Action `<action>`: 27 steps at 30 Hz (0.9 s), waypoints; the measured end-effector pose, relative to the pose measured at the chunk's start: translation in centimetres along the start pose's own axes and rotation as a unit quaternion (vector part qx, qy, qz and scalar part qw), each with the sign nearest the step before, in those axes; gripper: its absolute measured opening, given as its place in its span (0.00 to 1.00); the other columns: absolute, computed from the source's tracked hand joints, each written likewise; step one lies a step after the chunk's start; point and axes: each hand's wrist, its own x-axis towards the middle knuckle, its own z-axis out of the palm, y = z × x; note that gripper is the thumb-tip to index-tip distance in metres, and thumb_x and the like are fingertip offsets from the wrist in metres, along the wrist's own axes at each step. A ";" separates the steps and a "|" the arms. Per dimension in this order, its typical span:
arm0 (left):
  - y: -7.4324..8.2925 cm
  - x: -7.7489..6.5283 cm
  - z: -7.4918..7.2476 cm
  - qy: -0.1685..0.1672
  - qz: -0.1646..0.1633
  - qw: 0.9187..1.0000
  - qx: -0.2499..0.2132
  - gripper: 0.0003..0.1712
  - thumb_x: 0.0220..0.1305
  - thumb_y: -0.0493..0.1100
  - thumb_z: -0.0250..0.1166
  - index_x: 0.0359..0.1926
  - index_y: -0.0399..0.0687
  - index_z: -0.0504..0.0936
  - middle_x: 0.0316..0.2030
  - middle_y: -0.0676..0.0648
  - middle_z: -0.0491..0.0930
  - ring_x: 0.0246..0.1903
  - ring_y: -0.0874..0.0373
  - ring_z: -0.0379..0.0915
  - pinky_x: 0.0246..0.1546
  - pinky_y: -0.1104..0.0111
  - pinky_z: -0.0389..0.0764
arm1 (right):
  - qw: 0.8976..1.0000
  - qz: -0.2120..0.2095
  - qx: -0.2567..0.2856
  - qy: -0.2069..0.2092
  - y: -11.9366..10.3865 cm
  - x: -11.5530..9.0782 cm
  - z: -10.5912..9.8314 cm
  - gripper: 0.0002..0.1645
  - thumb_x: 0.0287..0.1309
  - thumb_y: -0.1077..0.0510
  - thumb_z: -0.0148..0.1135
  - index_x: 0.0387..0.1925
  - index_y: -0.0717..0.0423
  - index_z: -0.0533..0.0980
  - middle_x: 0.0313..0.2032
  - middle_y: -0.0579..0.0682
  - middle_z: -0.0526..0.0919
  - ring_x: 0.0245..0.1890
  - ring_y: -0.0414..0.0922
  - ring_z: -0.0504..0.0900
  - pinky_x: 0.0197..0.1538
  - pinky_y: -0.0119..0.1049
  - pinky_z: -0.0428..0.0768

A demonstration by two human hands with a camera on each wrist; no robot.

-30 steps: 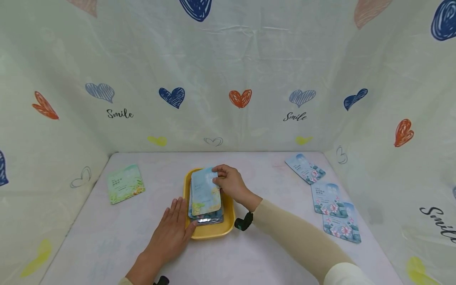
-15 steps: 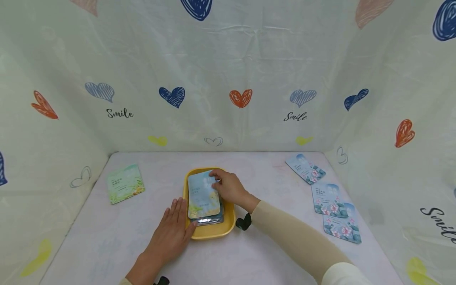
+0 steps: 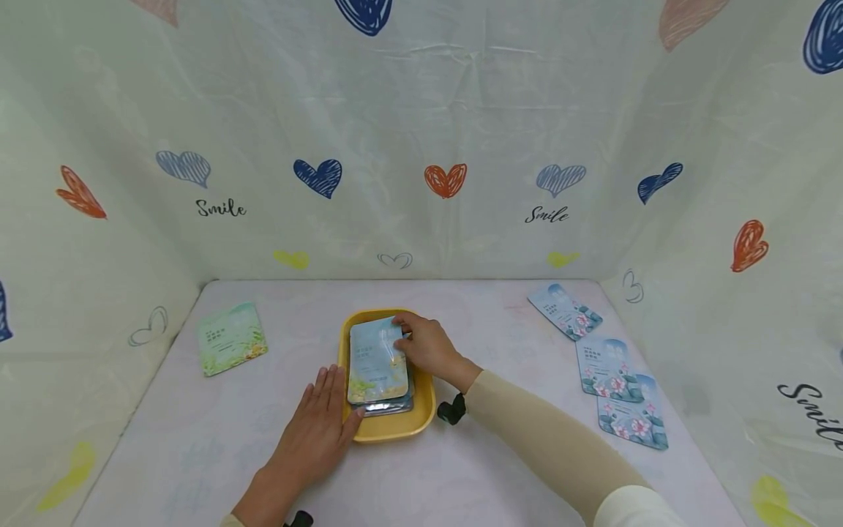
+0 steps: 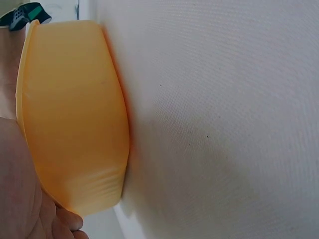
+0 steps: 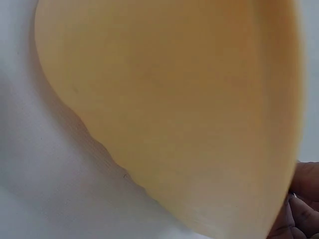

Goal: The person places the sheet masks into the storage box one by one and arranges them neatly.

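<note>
A pale blue flat packet [image 3: 375,364] with yellow and green print tops a small stack in the yellow tray [image 3: 421,421]. My right hand [image 3: 431,351] pinches its upper right corner between thumb and fingers. Under it, the silvery edge of a lower packet [image 3: 388,407] shows at the near end. My left hand [image 3: 312,432] lies along the tray's left side with straight fingers. In the left wrist view, that hand [image 4: 20,184] touches the tray wall [image 4: 75,109]. The tray wall [image 5: 169,99] fills most of the right wrist view, with part of the right hand [image 5: 305,209] beyond its rim.
A green packet [image 3: 233,340] lies at the left of the white table [image 3: 500,454]. Three blue packets with pink flowers lie at the right: a far one [image 3: 564,311], a middle one [image 3: 607,369] and a near one [image 3: 634,417]. Patterned curtains [image 3: 395,110] surround the table.
The pinched packet has come down onto the stack, shifting slightly left and then slightly back right with my right hand. Less of the lower packets shows. My left hand stays in place.
</note>
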 end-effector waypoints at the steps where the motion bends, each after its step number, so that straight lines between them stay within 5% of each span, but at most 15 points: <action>1: 0.0 0.0 0.0 0.001 0.000 1.000 0.001 0.49 0.81 0.60 0.54 0.82 0.29 0.48 0.81 0.29 0.53 0.82 0.34 0.46 0.78 0.39 0.58 | 1.000 0.003 0.002 -0.001 0.0 0.0 0.0 0.24 0.72 0.61 0.67 0.66 0.55 0.77 0.58 0.56 0.87 0.54 0.49 0.87 0.55 0.41 0.88; 11: 0.1 0.3 -0.2 -0.008 -0.007 1.000 0.001 0.50 0.81 0.60 0.54 0.82 0.30 0.47 0.81 0.30 0.52 0.82 0.35 0.44 0.79 0.40 0.56 | 0.998 0.020 -0.054 0.040 -0.3 -0.3 -1.2 0.23 0.73 0.56 0.66 0.65 0.58 0.77 0.53 0.56 0.90 0.51 0.52 0.89 0.48 0.39 0.90; 21: 0.2 0.2 -0.3 -0.007 -0.007 1.000 -0.002 0.49 0.81 0.60 0.55 0.82 0.29 0.48 0.81 0.29 0.53 0.82 0.34 0.44 0.79 0.39 0.56 | 0.995 -0.034 -0.040 0.090 1.8 -0.8 -2.5 0.19 0.76 0.53 0.62 0.60 0.59 0.80 0.48 0.54 0.90 0.43 0.48 0.89 0.44 0.39 0.89; 27: 0.2 0.0 -0.2 0.001 -0.004 1.000 0.005 0.49 0.81 0.60 0.55 0.82 0.29 0.50 0.80 0.28 0.54 0.82 0.34 0.46 0.78 0.39 0.57 | 0.978 -0.071 -0.150 0.127 4.8 -1.4 -3.9 0.19 0.75 0.53 0.64 0.59 0.59 0.81 0.47 0.53 0.90 0.39 0.45 0.89 0.43 0.40 0.88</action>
